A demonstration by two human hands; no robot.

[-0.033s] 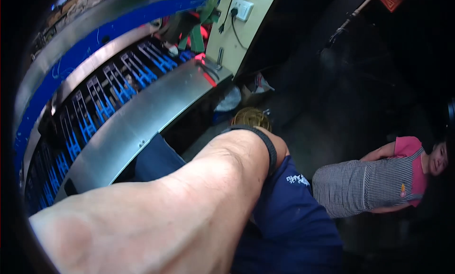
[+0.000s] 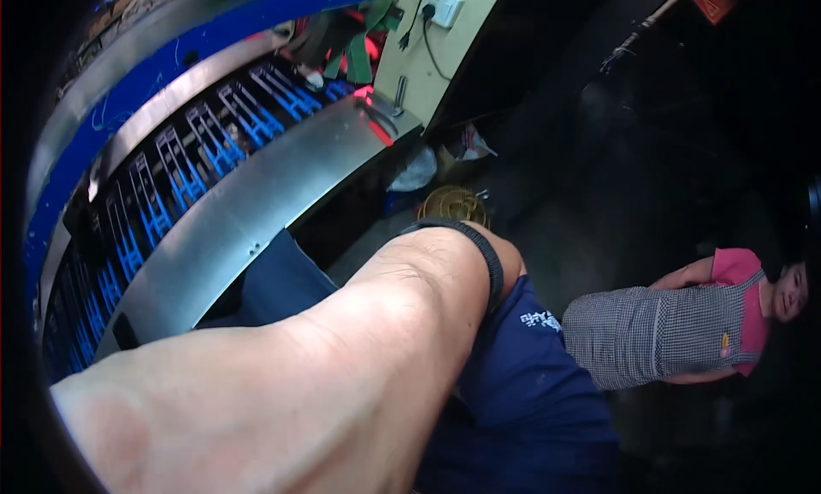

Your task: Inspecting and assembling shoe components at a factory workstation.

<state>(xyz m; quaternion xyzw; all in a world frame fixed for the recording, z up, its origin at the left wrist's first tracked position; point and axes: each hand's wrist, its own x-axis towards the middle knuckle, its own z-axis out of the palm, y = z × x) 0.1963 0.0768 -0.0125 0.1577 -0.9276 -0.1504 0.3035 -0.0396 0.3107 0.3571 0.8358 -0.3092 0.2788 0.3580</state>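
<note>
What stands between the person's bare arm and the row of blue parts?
In this view, dark blue cloth and the metal ledge lie between the bare arm and the blue parts; no fingers show.

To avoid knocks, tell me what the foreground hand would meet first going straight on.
Nothing visible: the hand seems to point lower-left, out of the picture. Depth is unclear, and something may lie beyond.

One wide fisheye view looks from the person's head, rolled so far that the co-worker in a pink shirt and grey checked apron [image 2: 658,331] appears sideways at right, farther off. A bare arm with a black band [image 2: 342,349] fills the very near foreground, ahead of the long brushed-steel ledge [image 2: 256,195] curving at left.
</note>
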